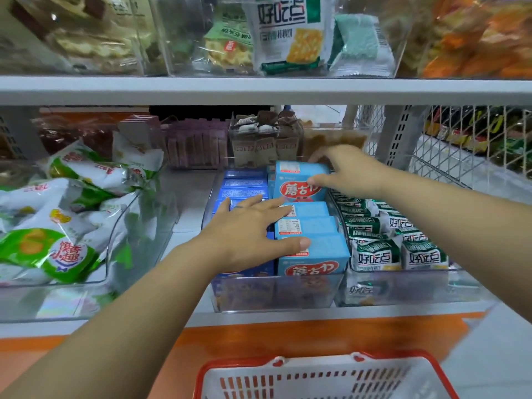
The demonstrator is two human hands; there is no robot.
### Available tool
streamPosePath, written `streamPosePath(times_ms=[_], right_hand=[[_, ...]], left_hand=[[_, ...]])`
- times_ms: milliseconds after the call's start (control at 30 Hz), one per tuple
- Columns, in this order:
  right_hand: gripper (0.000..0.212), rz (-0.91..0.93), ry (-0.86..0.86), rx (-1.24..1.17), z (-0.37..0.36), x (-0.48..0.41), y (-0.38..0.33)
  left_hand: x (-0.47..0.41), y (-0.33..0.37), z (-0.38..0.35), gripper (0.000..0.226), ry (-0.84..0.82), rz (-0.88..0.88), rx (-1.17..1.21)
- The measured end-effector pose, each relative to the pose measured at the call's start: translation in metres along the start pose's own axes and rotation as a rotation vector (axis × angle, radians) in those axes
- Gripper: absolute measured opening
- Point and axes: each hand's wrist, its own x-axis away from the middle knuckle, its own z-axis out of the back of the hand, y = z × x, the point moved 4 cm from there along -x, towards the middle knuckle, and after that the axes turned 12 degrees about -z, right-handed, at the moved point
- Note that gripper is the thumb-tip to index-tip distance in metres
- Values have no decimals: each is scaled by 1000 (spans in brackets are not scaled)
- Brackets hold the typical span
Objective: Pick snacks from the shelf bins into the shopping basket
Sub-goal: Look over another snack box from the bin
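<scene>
A clear bin [276, 295] on the lower shelf holds several light blue snack boxes and darker blue boxes. My right hand [348, 171] grips one light blue box [299, 184], raised and tilted above the others at the back of the bin. My left hand [250, 231] lies flat with straight fingers on the light blue boxes [311, 226] at the front of the bin. The red and white shopping basket [322, 375] sits below the shelf at the bottom edge of the view, with nothing visible inside.
Green and white cracker packs [385, 234] fill the bin to the right. Large white and green snack bags [60, 226] lie in the bin to the left. Brown and purple packs stand behind. A white shelf board [259, 89] overhangs, with more bins above. Wire mesh [460, 139] is at right.
</scene>
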Motion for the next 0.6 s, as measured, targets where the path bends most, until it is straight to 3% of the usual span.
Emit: streamPosePath(times_ms=[200,433,600], right_hand=[[41,110,350,-113,41,68,-6],[40,191,436,-228,62,160,2],[40,147,503,-382,72,222,14]], left_hand=[[-2,3,-1,75,-12,51,-102],[20,27,1,68,92,52,-112],[64,64,-5,92,317,-15,-60]])
